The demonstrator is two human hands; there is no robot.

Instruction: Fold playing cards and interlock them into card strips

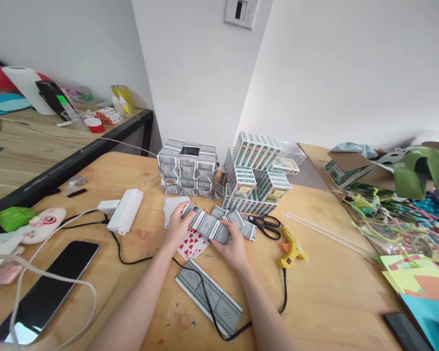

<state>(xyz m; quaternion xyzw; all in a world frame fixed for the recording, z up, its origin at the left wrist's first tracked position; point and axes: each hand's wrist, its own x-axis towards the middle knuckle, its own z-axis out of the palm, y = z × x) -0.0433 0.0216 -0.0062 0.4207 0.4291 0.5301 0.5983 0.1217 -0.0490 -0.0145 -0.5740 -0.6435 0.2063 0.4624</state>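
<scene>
- Over wooden table [325,282]: left hand [178,223] and right hand [235,243] pinch opposite ends of patterned card strip [207,225].
- Strip partly covers heart cards [192,244] from view.
- Scissors [266,226] lie right, just beside yellow glue gun [291,249].

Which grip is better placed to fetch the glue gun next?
Right, likely: the right grip is nearer the glue gun. Both hold the card strip; the left grip could perhaps hold it alone.
</scene>
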